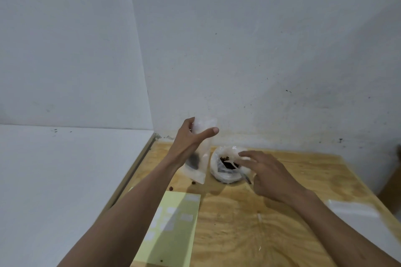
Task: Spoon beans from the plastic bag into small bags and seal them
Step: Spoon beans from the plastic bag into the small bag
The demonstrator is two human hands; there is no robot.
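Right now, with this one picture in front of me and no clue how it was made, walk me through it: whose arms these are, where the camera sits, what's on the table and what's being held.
There is no machine here. A person wears a wide-angle camera on the head, looking forward and down, so the two bare arms are the wearer's own.

The left hand holds up a small clear bag with a few dark beans at the bottom. The right hand reaches toward a spoon that sits in the plastic bag of beans; motion blur hides whether the fingers grip it.

All this is on a wooden table in a white-walled corner. A yellow-green sheet lies near the left arm, and a few loose beans lie beside it.
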